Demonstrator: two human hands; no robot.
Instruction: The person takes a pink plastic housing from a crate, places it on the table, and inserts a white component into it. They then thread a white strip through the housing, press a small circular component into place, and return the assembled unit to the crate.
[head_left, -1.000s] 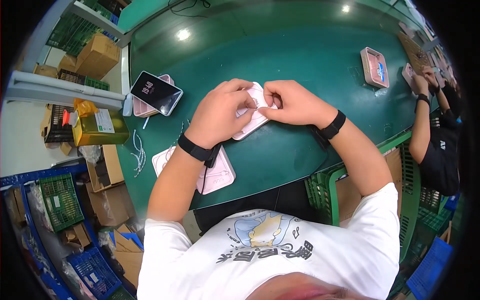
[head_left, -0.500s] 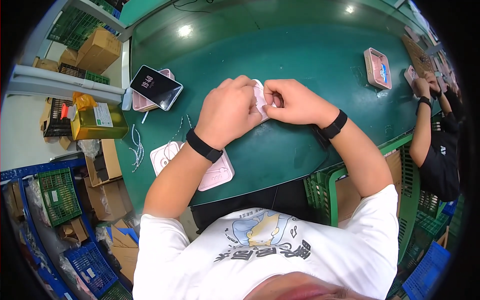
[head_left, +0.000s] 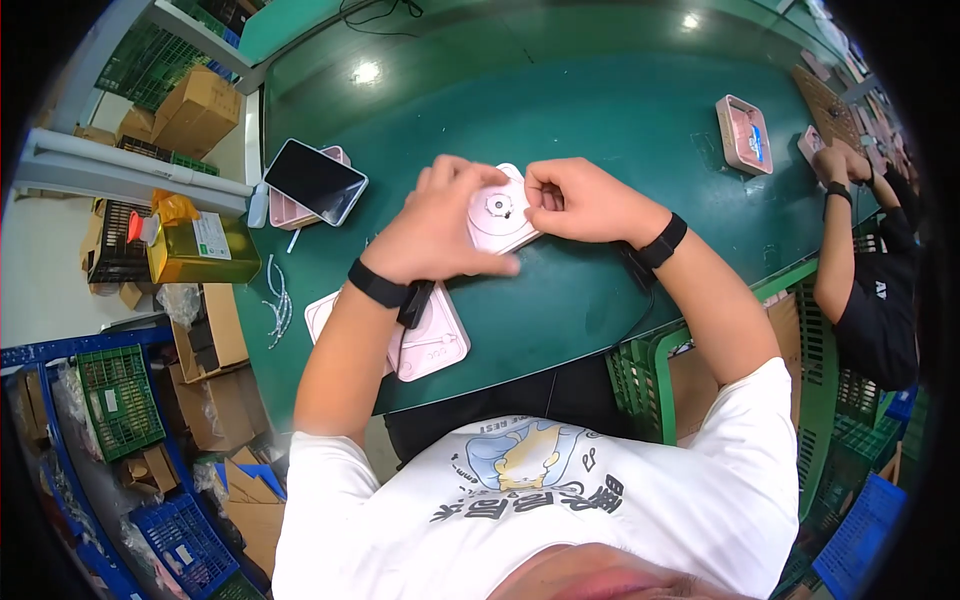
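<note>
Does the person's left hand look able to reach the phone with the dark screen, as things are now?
Probably yes. The left hand has its thumb spread from the fingers and seems to grip nothing; only green tabletop shows between it and the phone, which lies uncovered on a pink tray.

Cannot see sharp outlines on the left fingers point(head_left: 492, 263), blurred over the left edge of the upper pink case point(head_left: 510, 230), nor behind the curled right fingers point(head_left: 545, 197). Cannot identify the tiny dark spot point(head_left: 508, 215) beside its central ring point(head_left: 498, 205). Find the lower pink case point(head_left: 437, 345) partly hidden by the left forearm point(head_left: 345, 355), the pink box point(head_left: 288, 212) by the phone point(head_left: 316, 182).
</note>
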